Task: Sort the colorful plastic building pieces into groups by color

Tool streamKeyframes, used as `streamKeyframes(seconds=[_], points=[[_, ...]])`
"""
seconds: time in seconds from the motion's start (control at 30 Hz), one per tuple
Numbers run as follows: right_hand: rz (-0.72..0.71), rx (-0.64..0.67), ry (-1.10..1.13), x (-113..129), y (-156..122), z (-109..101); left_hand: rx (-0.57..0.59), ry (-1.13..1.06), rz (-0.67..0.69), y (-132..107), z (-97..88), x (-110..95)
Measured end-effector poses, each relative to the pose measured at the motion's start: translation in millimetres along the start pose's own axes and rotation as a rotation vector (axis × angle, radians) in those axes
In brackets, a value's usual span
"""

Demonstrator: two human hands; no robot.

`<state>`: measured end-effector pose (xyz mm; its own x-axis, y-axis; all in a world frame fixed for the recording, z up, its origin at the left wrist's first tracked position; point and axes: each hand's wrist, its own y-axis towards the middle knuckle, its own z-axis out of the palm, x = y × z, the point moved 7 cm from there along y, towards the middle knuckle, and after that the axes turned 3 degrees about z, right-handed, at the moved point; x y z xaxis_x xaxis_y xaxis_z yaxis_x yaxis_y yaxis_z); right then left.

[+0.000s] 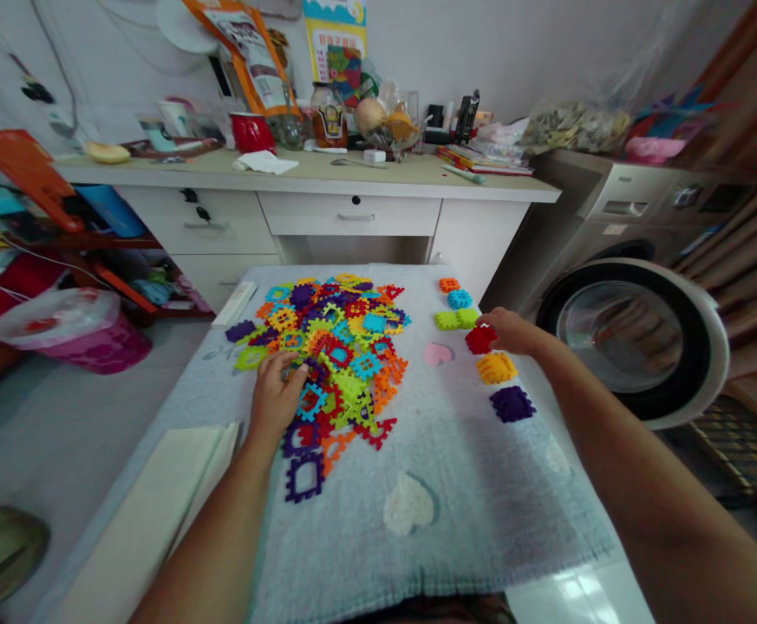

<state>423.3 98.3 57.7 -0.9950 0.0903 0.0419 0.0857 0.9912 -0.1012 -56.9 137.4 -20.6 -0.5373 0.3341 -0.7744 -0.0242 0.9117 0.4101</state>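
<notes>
Toothed pieces (345, 347) heaped on bench (462, 503); left grip (274, 392) half-open over them; right grip (510, 330) at red piece (480, 341), hold unclear. Glass bowl (416, 136) behind contains fruit (401, 126).

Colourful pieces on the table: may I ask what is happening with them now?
A person works with both bare hands at a cloth-covered table. The right hand has its fingers at a red piece, which lies in a line near the table's right edge, between lime green pieces and a yellow piece. The left hand is at the mixed pile; whether it grips a piece is unclear.
</notes>
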Motion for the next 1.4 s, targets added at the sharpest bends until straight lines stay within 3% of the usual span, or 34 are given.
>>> streamKeyframes(seconds=[0.13, 0.3, 0.47, 0.67, 0.8, 1.07, 1.27, 1.4], points=[[-0.01, 0.093, -0.036, -1, 0, 4, -0.002, 0.002, -0.001, 0, 0.4, 2], [-0.009, 0.006, -0.041, 10, -5, -13, -0.003, 0.008, 0.0, 1, 0.0, 2], [-0.142, -0.118, 0.156, 75, -8, -16, -0.005, 0.008, 0.0, 1, -0.3, 0], [-0.209, -0.127, 0.343, 166, 15, 24, -0.002, -0.008, 0.001, 1, 0.2, 2], [-0.194, -0.212, 0.367, 197, 38, 44, -0.006, -0.004, 0.003, 0, 0.1, 1], [-0.149, -0.213, 0.41, 203, 56, 66, -0.015, -0.005, 0.004, 0, -0.3, -3], [-0.156, -0.335, 0.491, 196, 48, 60, -0.008, 0.012, 0.009, 0, 0.3, 0], [-0.054, -0.486, 0.628, 169, 38, 44, -0.011, 0.008, 0.011, 0, 0.1, 0]])
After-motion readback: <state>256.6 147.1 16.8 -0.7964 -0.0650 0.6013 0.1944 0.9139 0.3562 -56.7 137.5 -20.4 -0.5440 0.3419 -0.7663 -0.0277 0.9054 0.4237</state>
